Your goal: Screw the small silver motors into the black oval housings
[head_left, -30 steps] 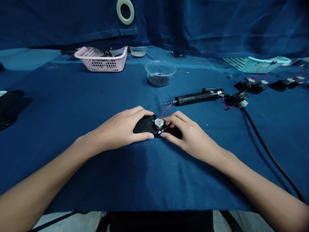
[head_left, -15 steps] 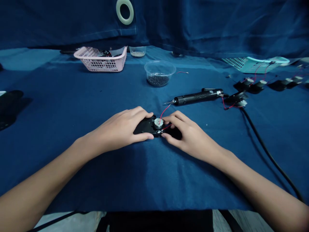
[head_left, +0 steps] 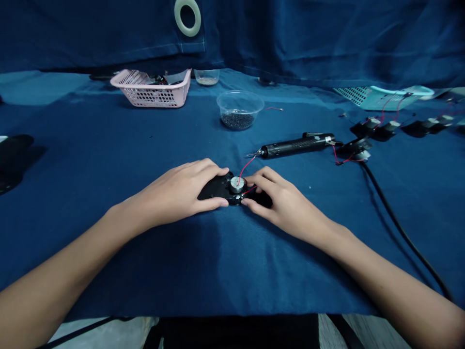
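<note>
A black plastic housing (head_left: pixel 214 188) lies flat on the blue cloth between my hands. On it sits a small round silver motor (head_left: pixel 238 183) with red wires; one wire (head_left: pixel 246 167) rises toward the screwdriver tip. My left hand (head_left: pixel 185 189) grips the housing's left part, thumb on the near edge and fingers over the far edge. From the right, my right hand (head_left: pixel 279 196) closes on the housing's other end, its fingertips beside the motor and thumb at the near edge. Just beyond lies a black electric screwdriver (head_left: pixel 298 146), touched by neither hand.
A clear bowl of dark screws (head_left: pixel 238 120) stands past the housing. Farther back are a pink basket (head_left: pixel 156 97) and a teal basket (head_left: pixel 395 99). Several wired motor parts (head_left: pixel 390 127) lie at the right. The screwdriver's black cable (head_left: pixel 395 220) runs down the right side.
Both hands keep their hold on the housing, with almost no movement. The whole view has shifted very slightly.
</note>
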`<state>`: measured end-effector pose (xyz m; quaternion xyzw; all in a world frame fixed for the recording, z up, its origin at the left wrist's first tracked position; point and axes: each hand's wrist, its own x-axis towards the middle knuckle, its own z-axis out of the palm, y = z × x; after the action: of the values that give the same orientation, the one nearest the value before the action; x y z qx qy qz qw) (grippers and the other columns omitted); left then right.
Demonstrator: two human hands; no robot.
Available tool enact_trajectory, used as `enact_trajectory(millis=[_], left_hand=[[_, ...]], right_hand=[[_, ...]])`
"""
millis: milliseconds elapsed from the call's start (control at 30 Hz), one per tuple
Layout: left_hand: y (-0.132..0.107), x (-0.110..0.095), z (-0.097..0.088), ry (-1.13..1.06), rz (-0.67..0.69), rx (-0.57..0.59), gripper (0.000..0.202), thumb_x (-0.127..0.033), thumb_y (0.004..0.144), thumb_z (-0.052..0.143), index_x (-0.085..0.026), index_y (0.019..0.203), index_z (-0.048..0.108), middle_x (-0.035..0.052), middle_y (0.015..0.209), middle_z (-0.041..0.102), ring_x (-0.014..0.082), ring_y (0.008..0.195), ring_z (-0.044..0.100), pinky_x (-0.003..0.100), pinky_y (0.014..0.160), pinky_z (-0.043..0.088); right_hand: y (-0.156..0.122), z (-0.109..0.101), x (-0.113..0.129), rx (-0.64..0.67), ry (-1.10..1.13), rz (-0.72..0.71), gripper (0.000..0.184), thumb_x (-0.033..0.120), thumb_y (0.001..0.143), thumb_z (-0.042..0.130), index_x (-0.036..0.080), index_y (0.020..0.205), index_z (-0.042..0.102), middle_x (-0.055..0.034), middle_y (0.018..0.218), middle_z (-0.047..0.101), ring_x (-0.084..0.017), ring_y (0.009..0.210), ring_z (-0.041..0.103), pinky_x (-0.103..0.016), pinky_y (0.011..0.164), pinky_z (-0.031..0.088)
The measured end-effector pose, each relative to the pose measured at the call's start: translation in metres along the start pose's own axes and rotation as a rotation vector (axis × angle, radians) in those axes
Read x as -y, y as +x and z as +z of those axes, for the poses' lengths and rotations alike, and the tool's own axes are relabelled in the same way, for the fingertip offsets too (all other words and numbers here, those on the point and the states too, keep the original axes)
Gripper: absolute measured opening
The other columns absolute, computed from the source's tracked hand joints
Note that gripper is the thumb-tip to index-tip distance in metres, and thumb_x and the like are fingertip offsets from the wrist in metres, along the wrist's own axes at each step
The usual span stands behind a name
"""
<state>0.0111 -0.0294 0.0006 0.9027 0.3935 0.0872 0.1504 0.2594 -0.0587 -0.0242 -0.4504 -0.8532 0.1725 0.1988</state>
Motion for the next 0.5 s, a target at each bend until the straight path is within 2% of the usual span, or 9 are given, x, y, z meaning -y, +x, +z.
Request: enact_trajectory(millis=[133, 267, 500], left_hand=[[0.0006, 0.0017, -0.0009, 0.005, 0.014, -0.001, 0.059, -0.059, 0.092, 0.055, -0.022, 0.138, 0.051, 0.0069, 0.133, 0.058, 0.0262, 0.117, 0.057, 0.040, 0.099, 0.046], [0.0013, 0.0047, 0.0007, 0.023, 0.024, -0.008, 0.060, -0.061, 0.093, 0.052, -0.026, 0.142, 0.049, 0.0055, 0.137, 0.056, 0.0271, 0.118, 0.056, 0.042, 0.102, 0.044], [0.0012, 0.0030, 0.0019, 0.001, 0.009, 0.003, 0.060, -0.059, 0.094, 0.051, -0.026, 0.144, 0.047, 0.0066, 0.138, 0.055, 0.0267, 0.118, 0.056, 0.041, 0.103, 0.043]], right_hand=[[-0.0001, 0.0003, 0.0008, 0.002, 0.005, 0.003, 0.027, 0.026, 0.093, 0.060, 0.019, 0.119, 0.059, -0.0087, 0.116, 0.058, -0.020, 0.102, 0.061, -0.039, 0.096, 0.054], [-0.0002, 0.0002, 0.0017, -0.001, 0.010, -0.002, 0.028, 0.026, 0.093, 0.060, 0.020, 0.120, 0.059, -0.0092, 0.116, 0.058, -0.021, 0.102, 0.062, -0.040, 0.095, 0.054], [-0.0005, -0.0003, 0.0010, 0.000, 0.017, 0.000, 0.027, 0.025, 0.093, 0.060, 0.020, 0.119, 0.059, -0.0091, 0.115, 0.058, -0.021, 0.102, 0.062, -0.041, 0.095, 0.055]])
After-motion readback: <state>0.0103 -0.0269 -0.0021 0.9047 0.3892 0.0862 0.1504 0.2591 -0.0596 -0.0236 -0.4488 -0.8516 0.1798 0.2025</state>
